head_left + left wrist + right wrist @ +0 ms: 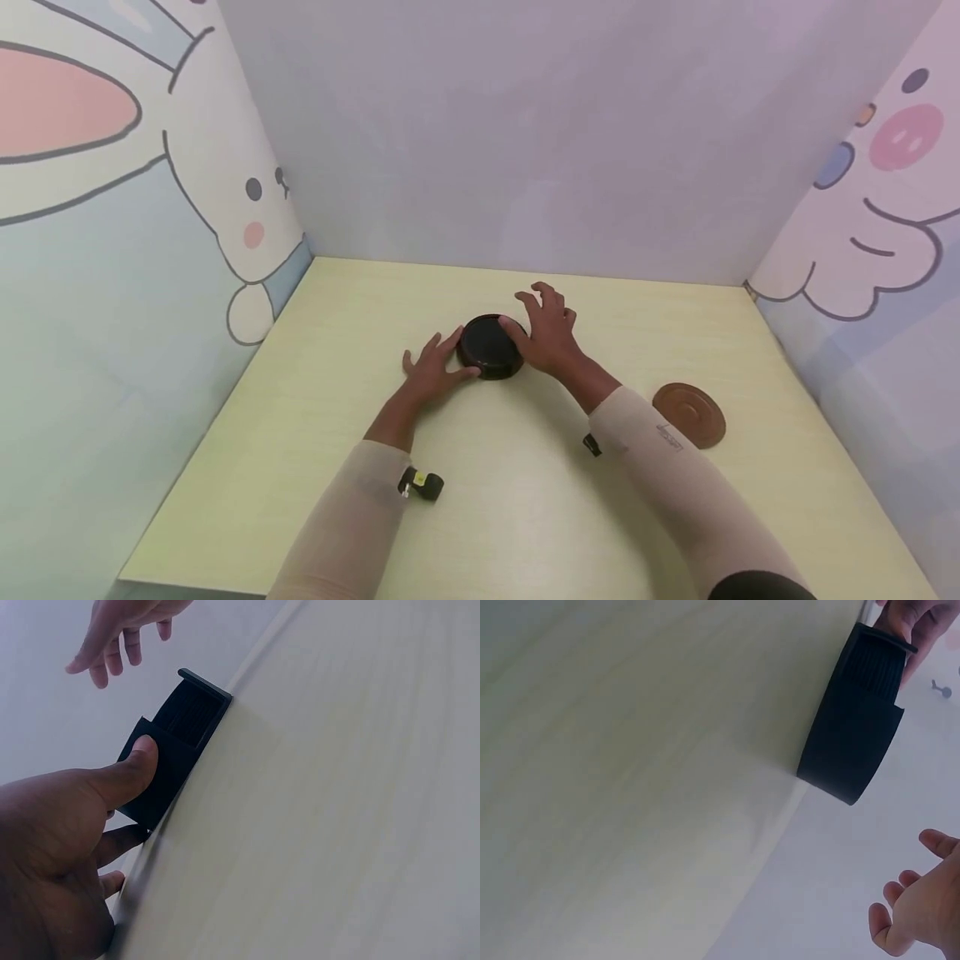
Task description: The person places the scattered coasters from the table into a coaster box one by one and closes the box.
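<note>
A round black coaster holder [491, 346], with thin dark layers [190, 712] stacked in its side opening, stands on the pale table. My left hand [431, 375] grips it from the left, the thumb pressed on its near side and the fingers reaching around behind. My right hand [551, 333] hovers at its right with fingers spread and loosely bent. In the right wrist view, a gap shows between my right hand [922, 900] and the holder [853, 735]. A flat brown round coaster [688, 415] lies to the right, partly covered by my right sleeve.
The pale table [300, 467] meets a plain back wall [510, 150] and side walls printed with cartoon animals. Small black wrist cameras [423, 483] sit on both sleeves.
</note>
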A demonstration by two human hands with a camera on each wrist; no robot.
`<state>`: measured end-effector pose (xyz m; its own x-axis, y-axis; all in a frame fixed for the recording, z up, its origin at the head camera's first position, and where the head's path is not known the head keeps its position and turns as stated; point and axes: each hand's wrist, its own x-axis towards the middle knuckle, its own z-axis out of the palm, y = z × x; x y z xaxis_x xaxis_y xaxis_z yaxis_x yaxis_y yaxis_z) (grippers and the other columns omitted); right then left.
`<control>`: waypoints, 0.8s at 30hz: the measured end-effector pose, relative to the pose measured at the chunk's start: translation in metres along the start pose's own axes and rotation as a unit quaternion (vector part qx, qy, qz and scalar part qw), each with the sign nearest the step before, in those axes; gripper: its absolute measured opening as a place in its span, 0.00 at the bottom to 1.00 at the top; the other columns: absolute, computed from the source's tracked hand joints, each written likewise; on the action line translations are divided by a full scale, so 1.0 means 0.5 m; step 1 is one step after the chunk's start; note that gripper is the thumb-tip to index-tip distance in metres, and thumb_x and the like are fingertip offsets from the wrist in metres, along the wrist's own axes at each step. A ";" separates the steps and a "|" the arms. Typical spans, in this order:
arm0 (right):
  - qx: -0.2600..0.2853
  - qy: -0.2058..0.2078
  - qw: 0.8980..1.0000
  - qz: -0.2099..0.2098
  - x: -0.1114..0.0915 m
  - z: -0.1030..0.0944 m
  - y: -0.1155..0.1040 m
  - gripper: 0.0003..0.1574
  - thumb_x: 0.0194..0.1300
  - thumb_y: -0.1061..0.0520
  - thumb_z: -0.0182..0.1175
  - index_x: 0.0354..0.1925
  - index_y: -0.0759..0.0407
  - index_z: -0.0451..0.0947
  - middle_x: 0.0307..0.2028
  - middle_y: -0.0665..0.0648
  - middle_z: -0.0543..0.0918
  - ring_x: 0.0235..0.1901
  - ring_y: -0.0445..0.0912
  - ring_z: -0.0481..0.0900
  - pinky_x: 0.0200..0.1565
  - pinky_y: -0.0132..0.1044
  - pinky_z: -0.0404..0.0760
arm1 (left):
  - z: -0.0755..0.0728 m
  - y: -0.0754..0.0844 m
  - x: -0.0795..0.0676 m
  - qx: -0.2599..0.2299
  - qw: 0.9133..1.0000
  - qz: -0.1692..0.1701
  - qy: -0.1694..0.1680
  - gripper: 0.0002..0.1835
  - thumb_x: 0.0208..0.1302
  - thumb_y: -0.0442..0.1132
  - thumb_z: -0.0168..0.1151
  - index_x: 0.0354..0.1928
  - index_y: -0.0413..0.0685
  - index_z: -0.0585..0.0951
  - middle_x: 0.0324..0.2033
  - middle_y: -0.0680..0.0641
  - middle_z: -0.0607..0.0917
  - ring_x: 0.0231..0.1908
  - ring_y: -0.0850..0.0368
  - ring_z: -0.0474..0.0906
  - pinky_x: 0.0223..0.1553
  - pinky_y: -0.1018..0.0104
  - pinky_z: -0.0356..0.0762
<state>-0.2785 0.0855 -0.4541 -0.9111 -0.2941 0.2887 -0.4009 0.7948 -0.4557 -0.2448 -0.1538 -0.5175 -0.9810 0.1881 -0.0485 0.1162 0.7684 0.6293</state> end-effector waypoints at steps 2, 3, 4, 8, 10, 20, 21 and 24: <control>-0.004 -0.006 1.000 0.004 -0.010 -0.008 0.007 0.39 0.72 0.30 0.46 0.69 0.51 0.64 0.73 0.60 0.55 0.72 0.59 0.51 0.61 0.65 0.55 | 0.002 0.000 0.000 -0.004 1.000 0.000 -0.004 0.49 0.59 0.70 0.60 0.78 0.72 0.51 0.76 0.51 0.63 0.79 0.47 0.45 0.69 0.25 0.27; -0.007 -0.010 1.000 0.006 -0.014 -0.013 0.011 0.39 0.72 0.30 0.46 0.70 0.50 0.63 0.73 0.60 0.55 0.73 0.59 0.51 0.61 0.65 0.54 | 0.003 0.001 0.000 -0.005 1.000 0.000 -0.004 0.49 0.59 0.70 0.60 0.78 0.72 0.51 0.76 0.52 0.62 0.79 0.47 0.45 0.69 0.25 0.27; -0.009 -0.014 1.000 0.008 -0.018 -0.018 0.013 0.39 0.72 0.30 0.46 0.70 0.50 0.63 0.73 0.60 0.54 0.73 0.59 0.51 0.60 0.65 0.54 | 0.003 0.001 -0.001 -0.006 1.000 0.001 -0.003 0.49 0.59 0.71 0.60 0.78 0.72 0.51 0.76 0.52 0.62 0.79 0.47 0.45 0.69 0.25 0.27; -0.020 -0.026 0.999 0.022 -0.030 -0.040 0.023 0.41 0.71 0.29 0.46 0.70 0.50 0.62 0.73 0.61 0.54 0.74 0.59 0.49 0.60 0.65 0.53 | 0.002 0.000 0.000 -0.004 1.000 0.003 0.002 0.49 0.59 0.71 0.60 0.78 0.72 0.50 0.76 0.53 0.62 0.79 0.47 0.45 0.69 0.26 0.26; -0.027 -0.029 0.999 0.032 -0.035 -0.048 0.029 0.41 0.71 0.29 0.47 0.70 0.51 0.62 0.73 0.62 0.54 0.74 0.59 0.47 0.60 0.65 0.53 | 0.000 0.000 0.000 0.001 1.000 0.003 0.004 0.49 0.59 0.71 0.59 0.78 0.72 0.50 0.76 0.53 0.62 0.79 0.48 0.45 0.69 0.26 0.26; -0.067 -0.028 0.993 0.095 -0.071 -0.076 0.076 0.47 0.67 0.26 0.49 0.72 0.51 0.58 0.74 0.65 0.48 0.73 0.63 0.43 0.59 0.68 0.52 | -0.001 0.002 0.000 -0.006 1.000 -0.002 -0.007 0.49 0.59 0.70 0.61 0.78 0.73 0.50 0.77 0.50 0.61 0.79 0.47 0.44 0.69 0.26 0.25; -0.070 -0.025 0.992 0.100 -0.076 -0.082 0.081 0.48 0.67 0.26 0.50 0.72 0.51 0.58 0.74 0.65 0.48 0.73 0.63 0.44 0.59 0.69 0.52 | 0.000 0.003 0.001 -0.005 1.000 -0.001 -0.006 0.49 0.59 0.70 0.61 0.78 0.73 0.50 0.76 0.50 0.61 0.79 0.47 0.44 0.69 0.26 0.25; -0.077 -0.026 0.991 0.107 -0.091 -0.095 0.094 0.49 0.66 0.25 0.50 0.72 0.52 0.58 0.74 0.67 0.48 0.73 0.65 0.44 0.57 0.70 0.53 | 0.001 -0.003 0.001 0.000 1.000 -0.002 -0.003 0.49 0.59 0.71 0.60 0.78 0.74 0.49 0.76 0.51 0.61 0.79 0.48 0.44 0.69 0.27 0.25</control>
<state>-0.2515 0.1614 -0.4488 -0.9791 -0.1333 0.1539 -0.1819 0.9122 -0.3671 -0.2454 -0.1543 -0.5189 -0.9802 0.1900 -0.0557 0.1133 0.7692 0.6289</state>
